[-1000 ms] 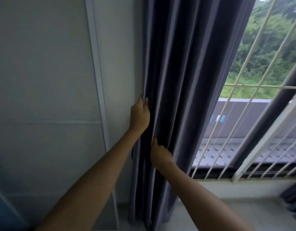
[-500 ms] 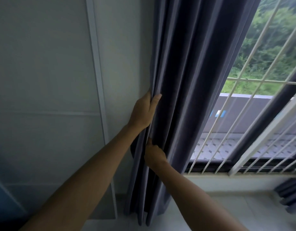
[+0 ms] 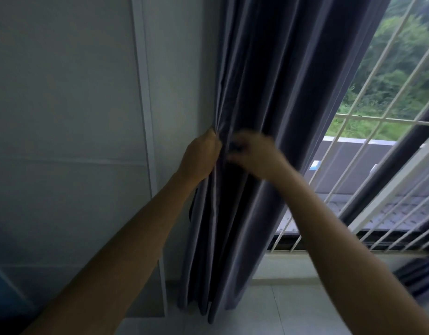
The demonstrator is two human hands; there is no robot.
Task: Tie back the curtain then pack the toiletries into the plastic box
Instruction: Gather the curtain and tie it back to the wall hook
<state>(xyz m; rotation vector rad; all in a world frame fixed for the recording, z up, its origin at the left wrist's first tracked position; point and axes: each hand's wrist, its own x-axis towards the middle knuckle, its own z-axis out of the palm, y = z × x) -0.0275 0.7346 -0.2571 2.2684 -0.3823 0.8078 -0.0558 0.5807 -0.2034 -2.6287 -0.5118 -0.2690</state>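
Home room (curtain [image 3: 269, 93], barred window [image 3: 377, 131], tiled floor [image 3: 293, 310]).

Daylight enters through the window [image 3: 387, 97] on the right, leaving the wall [image 3: 63, 117] dim and grey. The right hand [image 3: 254, 153] is motion-blurred. Straight lines bow near the edges.

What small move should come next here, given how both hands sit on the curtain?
Probably bring a tie-back round the bundle. The left hand grips the gathered curtain at its wall-side edge, the right hand, blurred, reaches across its front, and no band encircles the folds yet.
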